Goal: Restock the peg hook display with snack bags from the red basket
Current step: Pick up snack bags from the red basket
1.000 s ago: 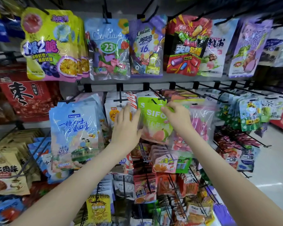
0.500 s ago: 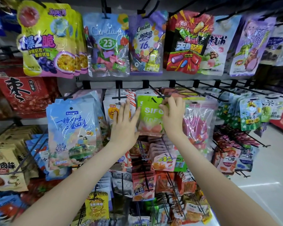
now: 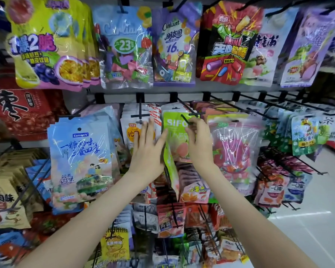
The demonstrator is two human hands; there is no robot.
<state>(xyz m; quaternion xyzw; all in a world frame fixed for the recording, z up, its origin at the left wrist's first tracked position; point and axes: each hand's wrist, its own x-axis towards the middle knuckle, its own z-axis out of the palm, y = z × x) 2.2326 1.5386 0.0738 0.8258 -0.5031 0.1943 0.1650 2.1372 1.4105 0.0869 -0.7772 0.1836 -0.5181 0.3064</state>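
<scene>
A green snack bag [image 3: 175, 130] with a pink fruit picture hangs on a black peg hook [image 3: 186, 118] in the middle row of the display. My right hand [image 3: 198, 142] pinches the bag's upper right part just under the hook tip. My left hand [image 3: 148, 149] lies against the bag's left edge with straight fingers, which also touch the white and orange bags [image 3: 132, 128] on the neighbouring hook. The red basket is out of view.
Blue bags [image 3: 79, 157] hang to the left and a clear pink bag [image 3: 236, 149] to the right. Large bags fill the top row [image 3: 124, 45]. More pegs with small packets [image 3: 170, 221] jut out below. White floor [image 3: 317, 219] shows at the right.
The green bag has slid back along the hook and now hangs further in. My right hand dropped from the bag's top corner to just below the hook tip; my left hand barely moved.
</scene>
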